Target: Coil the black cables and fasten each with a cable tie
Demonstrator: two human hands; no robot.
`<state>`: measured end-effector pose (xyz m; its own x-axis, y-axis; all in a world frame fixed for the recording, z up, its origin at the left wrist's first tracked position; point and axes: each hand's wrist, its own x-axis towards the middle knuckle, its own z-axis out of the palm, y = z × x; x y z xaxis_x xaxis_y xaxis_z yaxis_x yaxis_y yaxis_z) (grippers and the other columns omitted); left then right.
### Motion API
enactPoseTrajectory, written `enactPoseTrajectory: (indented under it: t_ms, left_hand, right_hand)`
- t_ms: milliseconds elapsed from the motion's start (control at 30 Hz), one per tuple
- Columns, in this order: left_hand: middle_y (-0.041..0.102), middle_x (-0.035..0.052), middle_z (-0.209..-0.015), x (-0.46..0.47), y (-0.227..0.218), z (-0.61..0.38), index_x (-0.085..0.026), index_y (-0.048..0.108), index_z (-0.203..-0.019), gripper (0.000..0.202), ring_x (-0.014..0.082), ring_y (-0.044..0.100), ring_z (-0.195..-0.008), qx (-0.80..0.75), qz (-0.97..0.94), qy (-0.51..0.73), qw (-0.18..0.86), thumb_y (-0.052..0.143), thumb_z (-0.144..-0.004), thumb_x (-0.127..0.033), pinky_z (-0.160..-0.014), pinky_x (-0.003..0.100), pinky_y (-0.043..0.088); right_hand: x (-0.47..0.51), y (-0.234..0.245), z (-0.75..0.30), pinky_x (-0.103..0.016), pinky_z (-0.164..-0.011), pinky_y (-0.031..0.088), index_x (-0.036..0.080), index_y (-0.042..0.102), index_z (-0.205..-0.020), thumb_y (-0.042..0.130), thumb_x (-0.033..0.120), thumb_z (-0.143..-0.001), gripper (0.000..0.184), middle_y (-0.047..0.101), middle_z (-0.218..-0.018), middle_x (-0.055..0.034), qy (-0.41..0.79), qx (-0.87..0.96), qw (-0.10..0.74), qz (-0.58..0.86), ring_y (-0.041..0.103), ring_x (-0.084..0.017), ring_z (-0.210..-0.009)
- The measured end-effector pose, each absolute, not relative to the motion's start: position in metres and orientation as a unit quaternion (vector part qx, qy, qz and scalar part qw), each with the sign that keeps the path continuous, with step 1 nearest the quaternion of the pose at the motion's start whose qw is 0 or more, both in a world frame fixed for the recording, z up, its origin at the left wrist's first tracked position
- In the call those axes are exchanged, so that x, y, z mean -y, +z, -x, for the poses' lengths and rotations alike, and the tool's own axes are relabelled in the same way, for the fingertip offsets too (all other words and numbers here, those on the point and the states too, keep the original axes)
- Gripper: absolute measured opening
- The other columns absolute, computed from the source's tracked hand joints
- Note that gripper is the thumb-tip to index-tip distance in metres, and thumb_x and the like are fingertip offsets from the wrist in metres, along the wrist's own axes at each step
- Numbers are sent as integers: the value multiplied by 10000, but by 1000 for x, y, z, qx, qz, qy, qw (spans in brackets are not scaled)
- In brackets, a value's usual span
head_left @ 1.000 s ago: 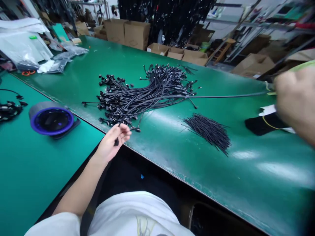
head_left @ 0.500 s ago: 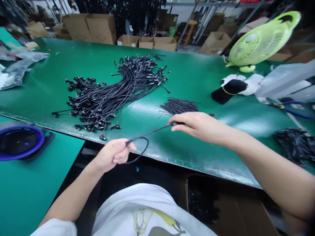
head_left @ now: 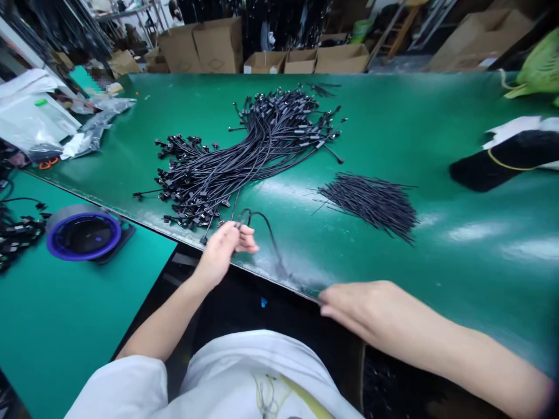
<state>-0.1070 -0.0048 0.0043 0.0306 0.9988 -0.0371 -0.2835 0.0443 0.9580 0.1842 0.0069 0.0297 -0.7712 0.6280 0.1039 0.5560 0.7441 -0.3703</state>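
My left hand is closed around a thin black cable above the table's front edge. From the fingers the cable arches up and bends down to the right, its lower end smeared by motion. Lower right, my right hand is at the table edge, fingers pressed together and blurred; what they hold, if anything, is hard to see. Behind my left hand lies a big pile of black cables with connectors. A bundle of short, thin black strips rests farther right.
The green table carries a black roll with a yellow band at right and plastic bags at left. A blue-rimmed round dish sits on the lower left table. Cardboard boxes stand behind; a green fan is far right.
My right hand has moved down toward the table edge, away from the cable's end. My left hand still grips the cable, now hanging loose. The view has turned left.
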Motion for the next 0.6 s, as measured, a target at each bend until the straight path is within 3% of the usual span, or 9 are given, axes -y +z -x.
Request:
enactPoseTrajectory:
  t_ms: [67, 133, 233, 333, 400, 467, 533, 600]
  left_hand:
    - [686, 98, -999, 11, 1, 86, -146, 659, -982, 334, 204, 657, -939, -418, -539, 476, 556, 554, -921, -457, -871, 333, 499]
    - [699, 92, -981, 18, -1, 72, -154, 639, -1021, 292, 203, 648, -943, -384, -597, 414, 569, 538, -938, -415, -905, 345, 471]
    - [626, -5, -680, 22, 0, 65, -164, 582, -1013, 214, 122, 582, -639, -345, -543, 435, 630, 545, -944, -364, -697, 266, 469]
    - [552, -34, -614, 15, 1, 64, -170, 561, -948, 210, 95, 502, -539, -306, -455, 483, 683, 577, -922, -378, -587, 231, 417]
    - [571, -8, -651, 10, -2, 64, -163, 568, -922, 266, 123, 548, -591, -307, -432, 467, 707, 577, -911, -429, -635, 260, 443]
    - [580, 17, -681, 8, -8, 62, -156, 571, -884, 336, 171, 604, -721, -345, -433, 445, 705, 536, -919, -488, -756, 310, 463]
    - [549, 11, -675, 10, -16, 60, -168, 540, -843, 383, 192, 607, -816, -388, -445, 451, 669, 461, -941, -530, -858, 345, 440]
    - [501, -9, -670, 14, -23, 56, -185, 498, -831, 380, 177, 579, -792, -420, -474, 458, 624, 422, -953, -537, -853, 339, 432]
  right_hand:
    - [-7, 42, -164, -225, -517, 385, 225, 602, -701, 380, 382, -1001, 405, 604, -611, 12, 268, 924, 100, 253, 548, -108, -524]
    - [-18, 49, -150, -232, -548, 377, 202, 591, -705, 397, 360, -996, 384, 578, -619, 6, 297, 896, 158, 290, 518, -108, -543]
    - [-36, 37, -136, -255, -680, 436, 193, 612, -829, 573, 434, -902, 254, 615, -782, -25, 322, 803, 330, 377, 561, -141, -718]
    - [-39, 9, -119, -298, -793, 477, 203, 589, -1033, 705, 472, -781, 387, 608, -977, -48, 443, 675, 436, 399, 577, -173, -907]
    - [-35, -4, -107, -267, -688, 477, 194, 587, -979, 630, 461, -840, 304, 567, -821, -6, 550, 582, 442, 404, 556, -136, -757]
    - [-30, -8, -100, -205, -514, 382, 179, 578, -865, 572, 436, -880, 258, 451, -665, 42, 630, 491, 453, 397, 417, -84, -560]
    - [-24, -5, -97, -182, -433, 270, 171, 564, -819, 602, 418, -864, 254, 400, -651, 55, 675, 433, 469, 371, 292, -58, -502]
    - [-17, -2, -95, -180, -432, 297, 176, 552, -818, 610, 413, -870, 250, 428, -706, 44, 697, 421, 469, 340, 303, -48, -498]
